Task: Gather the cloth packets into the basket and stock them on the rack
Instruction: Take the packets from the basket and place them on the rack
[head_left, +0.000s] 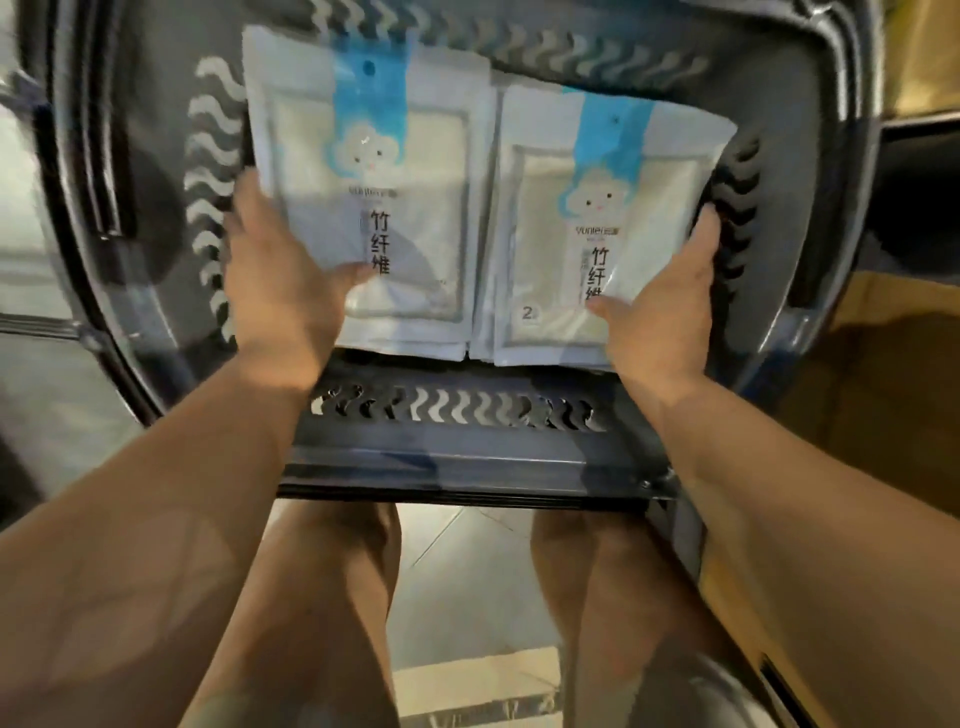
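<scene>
Cloth packets (415, 234) are kept in two stacks side by side inside the basket (457, 457), a dark tub with wavy cut-outs that is set directly ahead of the person's legs (332, 597). The left stack (374, 171) and the right stack (597, 218) are laid edge to edge, their long axes running away from the body. Whether they are rested on the basket floor or lifted clear cannot be told. The left stack is gripped at its outer edge by the left hand (280, 280) and the right stack by the right hand (665, 306), each hand being nearer its own stack. A thumb (353, 273) is pressed on each top face, and the fingers are hidden beneath. The rack is not in view, so a straight lift out is judged likely.
</scene>
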